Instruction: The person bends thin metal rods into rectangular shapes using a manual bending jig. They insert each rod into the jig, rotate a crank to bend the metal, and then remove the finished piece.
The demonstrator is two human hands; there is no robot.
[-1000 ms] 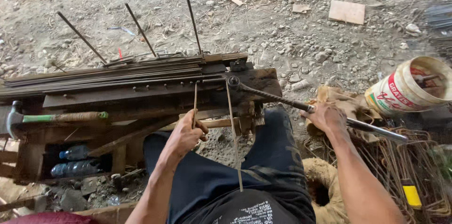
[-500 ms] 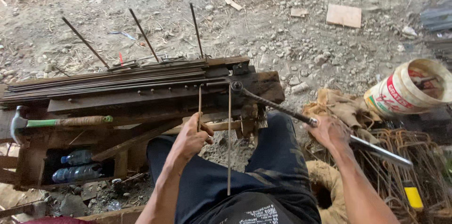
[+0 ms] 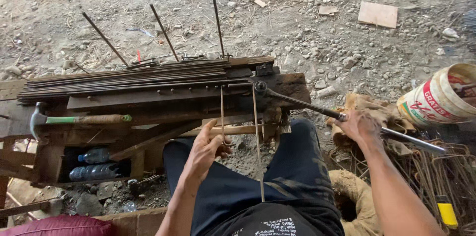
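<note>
Gripping the long bending lever [image 3: 347, 118], the right hand [image 3: 361, 126] is closed around it where the ribbed bar meets the smooth pipe; the lever runs from a pivot pin [image 3: 259, 86] on the wooden desk [image 3: 148, 98] out to the right over a heap of bent wire stirrups [image 3: 436, 176]. The left hand [image 3: 207, 150] is half closed — fingers pinched on the thin steel rod [image 3: 221, 112], thumb raised. This rod is bent into a narrow U shape: one leg stands by the left hand, the other [image 3: 257, 142] hangs down past the pivot toward the person's lap. A bundle of straight rods [image 3: 124, 78] lies along the desk top, and three rods [image 3: 163, 30] stick up behind it. A hammer [image 3: 74, 119] rests on the desk's left side — plastic bottles [image 3: 94, 164] lie underneath. A white bucket [image 3: 439, 97] lies tipped at the right on the gravel ground.
</note>
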